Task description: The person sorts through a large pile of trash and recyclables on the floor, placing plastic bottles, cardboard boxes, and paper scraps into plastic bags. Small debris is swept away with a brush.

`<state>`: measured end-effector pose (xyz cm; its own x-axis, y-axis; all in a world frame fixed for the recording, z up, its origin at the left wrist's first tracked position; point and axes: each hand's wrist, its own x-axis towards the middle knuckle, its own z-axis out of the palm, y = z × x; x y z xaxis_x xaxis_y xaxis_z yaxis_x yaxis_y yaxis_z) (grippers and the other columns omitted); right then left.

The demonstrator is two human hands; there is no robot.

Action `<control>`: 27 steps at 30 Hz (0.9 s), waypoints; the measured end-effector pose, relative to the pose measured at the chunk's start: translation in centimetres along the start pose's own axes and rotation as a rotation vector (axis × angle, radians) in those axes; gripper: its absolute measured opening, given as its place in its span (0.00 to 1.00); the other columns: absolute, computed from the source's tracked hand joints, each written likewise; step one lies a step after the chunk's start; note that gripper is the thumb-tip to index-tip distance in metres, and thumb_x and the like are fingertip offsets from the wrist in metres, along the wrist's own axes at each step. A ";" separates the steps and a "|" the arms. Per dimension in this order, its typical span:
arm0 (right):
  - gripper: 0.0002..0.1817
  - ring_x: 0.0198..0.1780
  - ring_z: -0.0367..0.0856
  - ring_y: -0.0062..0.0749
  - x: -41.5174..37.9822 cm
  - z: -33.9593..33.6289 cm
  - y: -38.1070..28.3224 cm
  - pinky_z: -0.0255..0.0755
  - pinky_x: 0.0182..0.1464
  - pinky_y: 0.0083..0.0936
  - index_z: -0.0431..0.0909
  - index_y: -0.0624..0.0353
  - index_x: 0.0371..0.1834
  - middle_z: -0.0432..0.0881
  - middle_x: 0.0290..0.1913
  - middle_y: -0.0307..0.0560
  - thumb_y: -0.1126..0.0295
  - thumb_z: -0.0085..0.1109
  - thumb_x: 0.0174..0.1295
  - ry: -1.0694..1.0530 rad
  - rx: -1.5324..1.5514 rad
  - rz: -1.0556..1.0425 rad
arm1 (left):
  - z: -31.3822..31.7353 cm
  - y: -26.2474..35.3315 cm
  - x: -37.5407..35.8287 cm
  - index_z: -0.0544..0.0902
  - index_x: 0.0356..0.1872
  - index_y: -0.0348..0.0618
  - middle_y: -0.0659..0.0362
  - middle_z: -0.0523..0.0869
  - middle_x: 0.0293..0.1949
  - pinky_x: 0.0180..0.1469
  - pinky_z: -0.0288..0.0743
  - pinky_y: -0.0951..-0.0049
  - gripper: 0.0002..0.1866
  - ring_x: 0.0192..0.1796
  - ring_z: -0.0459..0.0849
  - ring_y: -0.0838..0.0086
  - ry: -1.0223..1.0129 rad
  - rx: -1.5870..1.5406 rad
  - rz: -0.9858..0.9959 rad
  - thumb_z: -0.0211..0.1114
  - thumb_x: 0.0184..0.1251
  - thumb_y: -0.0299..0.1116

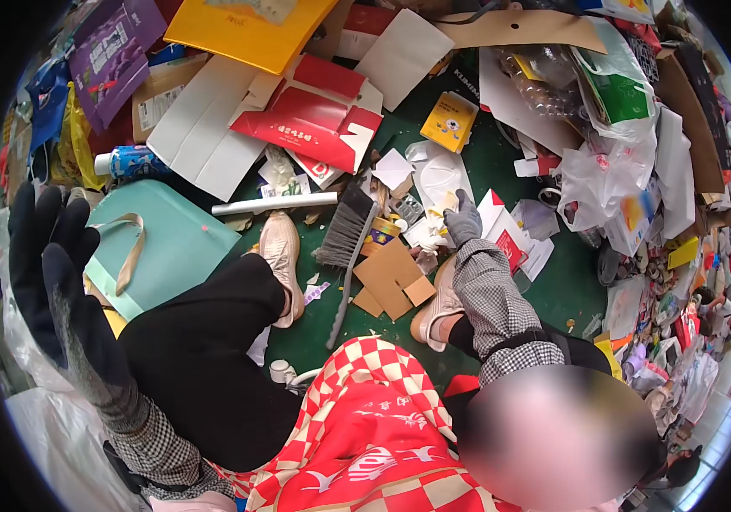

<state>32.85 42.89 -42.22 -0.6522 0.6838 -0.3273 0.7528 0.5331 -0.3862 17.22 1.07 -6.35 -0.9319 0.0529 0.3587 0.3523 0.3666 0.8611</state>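
Note:
In a dark glove, my left hand is raised at the far left with its fingers spread, and nothing is in it. Behind it lies a teal paper bag with a beige ribbon handle. My right hand, in a grey glove, reaches down to the litter beside a white moulded piece; its fingers look partly curled, and what they hold, if anything, is too small to make out. A grey brush lies between my shoes, next to a brown cardboard piece.
Flattened red boxes, a yellow box and a white tube lie ahead on the green floor. Plastic bags and mixed waste are heaped along the right. A blue can lies at the left.

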 end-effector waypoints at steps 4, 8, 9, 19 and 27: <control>0.43 0.62 0.66 0.46 1.7 0.7 -0.7 0.63 0.61 0.32 0.49 0.51 0.69 0.58 0.67 0.54 0.67 0.59 0.48 -0.170 -0.226 0.110 | 0.9 0.3 -0.3 0.61 0.64 0.36 0.49 0.67 0.62 0.62 0.64 0.67 0.24 0.61 0.70 0.65 -0.076 0.117 -0.006 0.47 0.72 0.37; 0.35 0.55 0.72 0.46 2.8 3.2 1.8 0.70 0.52 0.38 0.52 0.48 0.68 0.67 0.60 0.53 0.66 0.51 0.54 -0.127 -0.235 0.097 | 1.5 0.3 -0.8 0.59 0.65 0.35 0.46 0.70 0.60 0.57 0.67 0.69 0.28 0.59 0.73 0.66 -0.036 0.072 -0.027 0.51 0.68 0.39; 0.31 0.50 0.75 0.46 3.7 5.9 3.8 0.71 0.50 0.38 0.55 0.47 0.67 0.71 0.55 0.51 0.65 0.46 0.57 0.002 -0.429 -0.025 | 2.4 -0.1 -0.8 0.59 0.65 0.35 0.47 0.71 0.59 0.57 0.67 0.69 0.28 0.59 0.73 0.66 -0.051 0.066 -0.019 0.52 0.68 0.40; 0.16 0.49 0.79 0.41 -2.7 -4.8 -6.9 0.75 0.44 0.37 0.75 0.49 0.46 0.72 0.52 0.49 0.64 0.58 0.52 -0.171 -0.024 0.160 | 13.2 2.4 -1.6 0.64 0.62 0.39 0.47 0.73 0.57 0.58 0.66 0.67 0.27 0.58 0.73 0.62 -0.355 0.151 0.245 0.54 0.66 0.43; 0.17 0.37 0.81 0.44 -9.8 -21.2 -13.7 0.74 0.39 0.35 0.82 0.60 0.28 0.82 0.32 0.53 0.67 0.64 0.30 0.167 0.387 -0.211 | 13.8 6.8 -4.8 0.67 0.60 0.42 0.48 0.74 0.54 0.59 0.65 0.65 0.27 0.57 0.73 0.60 -0.499 0.214 0.535 0.56 0.64 0.45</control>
<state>30.81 39.43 -15.44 -0.7400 0.6682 -0.0767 0.4961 0.4653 -0.7330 22.89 16.13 -7.23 -0.5850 0.6688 0.4588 0.7901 0.3421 0.5087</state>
